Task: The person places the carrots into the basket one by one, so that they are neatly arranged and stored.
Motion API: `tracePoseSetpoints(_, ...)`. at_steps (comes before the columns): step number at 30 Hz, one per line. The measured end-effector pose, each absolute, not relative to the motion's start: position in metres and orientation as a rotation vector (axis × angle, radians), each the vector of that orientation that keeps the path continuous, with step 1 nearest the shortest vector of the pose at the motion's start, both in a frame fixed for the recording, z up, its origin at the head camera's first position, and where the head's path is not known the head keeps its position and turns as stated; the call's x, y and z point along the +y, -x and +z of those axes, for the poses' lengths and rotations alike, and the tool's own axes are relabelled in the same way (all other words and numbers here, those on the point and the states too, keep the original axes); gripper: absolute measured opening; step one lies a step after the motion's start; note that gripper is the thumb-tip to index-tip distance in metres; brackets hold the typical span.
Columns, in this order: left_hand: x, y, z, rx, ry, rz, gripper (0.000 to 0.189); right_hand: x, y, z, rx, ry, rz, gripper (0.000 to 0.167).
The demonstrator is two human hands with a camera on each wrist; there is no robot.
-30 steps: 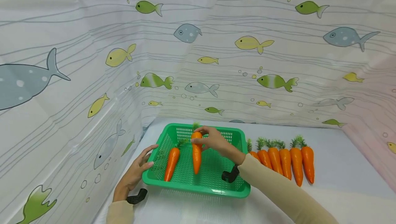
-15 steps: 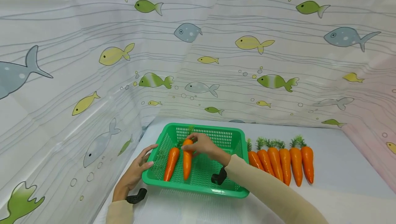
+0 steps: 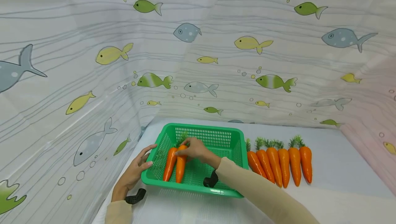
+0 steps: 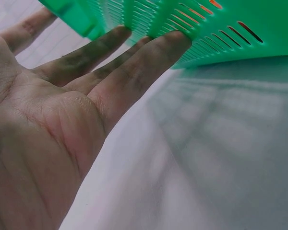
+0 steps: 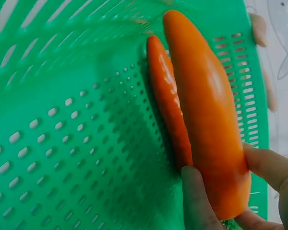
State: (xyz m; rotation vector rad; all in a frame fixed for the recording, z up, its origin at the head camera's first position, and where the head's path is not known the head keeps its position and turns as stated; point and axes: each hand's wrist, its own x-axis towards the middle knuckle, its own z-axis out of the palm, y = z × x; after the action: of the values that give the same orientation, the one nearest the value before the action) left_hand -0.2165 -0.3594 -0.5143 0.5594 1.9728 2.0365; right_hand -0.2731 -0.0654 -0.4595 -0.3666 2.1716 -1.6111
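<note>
Pinching a big orange carrot [image 3: 180, 169] near its fat end with the right hand [image 3: 195, 149]. Squeezing it from two sides with the thumb and fingers, just below the green leafy top [image 3: 184, 135]. Holding it inside the green plastic basket [image 3: 204, 127], over toward the left side, with the thin tip pointing to the near edge. Just to the right of a second carrot [image 3: 169, 165], in the same basket and pointing the same way. Hard to tell about any touching between the two, or between the held one and the basket floor.

Touching the left side of the basket from outside with the left hand [image 3: 134, 172]. Unclenched there, with long spread fingers against the wall and rim, and with the thumb by the front left corner. In the left wrist view, showing bits of orange through the slots of the green wall. In the right wrist view, big and shiny up close, and partly in front of the redder second carrot.

To the right of the basket, on the white desk [image 3: 328, 155], six more carrots [image 3: 283, 165] in a neat row, with leafy ends at the far side.

On both arms, tan sleeves [image 3: 256, 186]. At each wrist, a black gadget [image 3: 211, 180]. At the back and left, a white sheet [image 3: 229, 21] with green, yellow and blue-gray fish [image 3: 187, 32].
</note>
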Motion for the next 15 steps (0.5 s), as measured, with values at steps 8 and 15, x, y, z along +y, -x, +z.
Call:
tracePoseSetpoints(8, -0.3593, 0.2148, -0.5109, 1.983, -0.513, 2.028, 0.064, -0.0670, 0.2715, -0.4668, 2.177, 0.323, -1.607, 0.050)
tracePoseSetpoints(15, -0.3587, 0.2149, -0.5109, 1.982, -0.508, 2.031, 0.063, -0.0689, 0.2711, -0.4685, 2.205, 0.327, -1.549, 0.054)
